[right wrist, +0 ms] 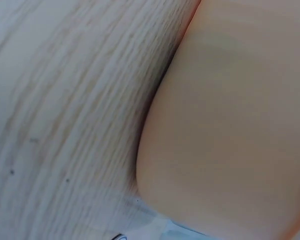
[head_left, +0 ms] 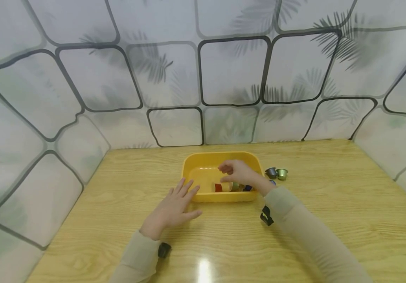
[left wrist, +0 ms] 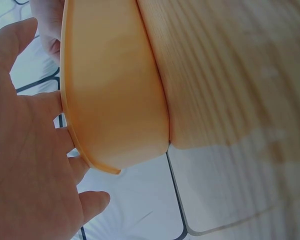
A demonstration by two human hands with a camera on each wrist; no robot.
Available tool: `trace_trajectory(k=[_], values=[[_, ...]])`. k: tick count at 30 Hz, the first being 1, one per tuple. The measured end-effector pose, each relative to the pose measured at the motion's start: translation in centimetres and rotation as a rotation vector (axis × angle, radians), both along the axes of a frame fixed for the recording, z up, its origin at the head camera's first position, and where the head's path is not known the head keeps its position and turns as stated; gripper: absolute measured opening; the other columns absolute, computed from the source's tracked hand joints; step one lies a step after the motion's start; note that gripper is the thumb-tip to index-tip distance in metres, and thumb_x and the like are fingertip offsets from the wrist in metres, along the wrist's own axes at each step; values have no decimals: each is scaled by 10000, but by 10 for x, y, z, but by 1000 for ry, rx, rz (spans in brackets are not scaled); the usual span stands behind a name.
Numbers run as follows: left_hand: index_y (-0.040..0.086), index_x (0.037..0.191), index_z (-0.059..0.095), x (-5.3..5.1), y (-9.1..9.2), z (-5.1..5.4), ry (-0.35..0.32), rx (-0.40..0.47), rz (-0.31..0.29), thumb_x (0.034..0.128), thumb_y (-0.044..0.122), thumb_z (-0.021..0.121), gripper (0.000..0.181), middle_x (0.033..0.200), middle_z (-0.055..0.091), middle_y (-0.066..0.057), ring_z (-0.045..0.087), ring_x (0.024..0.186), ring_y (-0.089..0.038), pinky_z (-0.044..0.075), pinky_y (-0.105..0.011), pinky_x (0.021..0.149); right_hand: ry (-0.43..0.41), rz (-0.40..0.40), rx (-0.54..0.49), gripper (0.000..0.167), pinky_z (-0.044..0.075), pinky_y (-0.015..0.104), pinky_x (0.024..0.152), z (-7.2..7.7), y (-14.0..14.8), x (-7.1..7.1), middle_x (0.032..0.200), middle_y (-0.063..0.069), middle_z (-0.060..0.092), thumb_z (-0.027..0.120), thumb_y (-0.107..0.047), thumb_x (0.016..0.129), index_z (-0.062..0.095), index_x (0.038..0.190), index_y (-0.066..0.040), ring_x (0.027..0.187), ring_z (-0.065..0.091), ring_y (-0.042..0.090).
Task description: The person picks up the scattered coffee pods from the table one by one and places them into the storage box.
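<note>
A yellow plastic tray (head_left: 208, 197) stands on the wooden table, its outer wall filling much of both wrist views. Inside, along its near side, lie several coffee capsules, among them a red one (head_left: 218, 188), a greenish one (head_left: 235, 186) and a dark blue one (head_left: 247, 188). Above the tray's right half, my right hand (head_left: 238, 172) hovers with loosely bent fingers, thumb apart; I see nothing held. My left hand (head_left: 171, 208) is spread at the tray's near left corner. In the left wrist view, that hand's fingertips (left wrist: 52, 103) meet the rim.
Right of the tray are a dark grey capsule (head_left: 271, 173), a pale green capsule (head_left: 282, 174) and a blue capsule (head_left: 272, 182), partly hidden by my right wrist. A patterned cloth wall (head_left: 174, 125) rises behind the table (head_left: 135, 173) and on both sides.
</note>
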State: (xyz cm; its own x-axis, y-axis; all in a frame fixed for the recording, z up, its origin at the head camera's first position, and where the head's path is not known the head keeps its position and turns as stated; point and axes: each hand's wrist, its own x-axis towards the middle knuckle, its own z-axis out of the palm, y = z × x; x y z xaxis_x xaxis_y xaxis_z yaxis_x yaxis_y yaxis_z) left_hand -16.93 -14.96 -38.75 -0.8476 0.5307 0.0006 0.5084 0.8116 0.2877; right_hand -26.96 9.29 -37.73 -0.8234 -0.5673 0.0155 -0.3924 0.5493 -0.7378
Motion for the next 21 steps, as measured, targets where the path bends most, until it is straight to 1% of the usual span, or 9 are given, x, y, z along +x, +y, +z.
trace_trajectory(k=[7, 12, 14, 18, 21], values=[[150, 1419, 220, 0, 2, -1, -1, -7, 0, 866, 525, 437, 702, 1467, 111, -90, -48, 1326, -248, 124, -525, 1010, 2, 5, -21, 387, 415, 366, 875, 0, 5, 1, 1109, 169, 559, 656, -96, 798, 532, 1135, 46, 1024, 524, 282], [143, 1416, 229, 0, 2, -1, 0, 0, 2, 867, 511, 451, 697, 1466, 114, -93, -43, 1326, -253, 128, -530, 1007, 10, 6, -17, 389, 422, 376, 862, 5, 13, 3, 1107, 189, 554, 644, -102, 809, 525, 1140, 62, 1016, 528, 297], [132, 1413, 235, 0, 2, 0, 6, 3, -3, 868, 508, 451, 697, 1464, 119, -103, -33, 1326, -268, 134, -537, 1003, 0, 6, -28, 394, 420, 391, 860, 8, 18, 3, 1111, 205, 547, 639, -95, 811, 517, 1145, 73, 1017, 523, 315], [119, 1413, 233, 0, 1, 1, 10, -2, -11, 868, 515, 444, 705, 1461, 120, -118, -26, 1324, -288, 137, -547, 997, 5, 9, -35, 398, 412, 403, 868, 10, 28, 1, 1122, 215, 535, 631, -99, 818, 507, 1153, 75, 1028, 507, 322], [114, 1412, 233, 1, 1, 1, 8, 2, -11, 868, 509, 451, 707, 1460, 121, -122, -28, 1324, -290, 132, -550, 997, 25, 4, -17, 402, 410, 391, 874, 9, 37, -1, 1129, 197, 537, 632, -123, 822, 510, 1161, 55, 1036, 502, 301]])
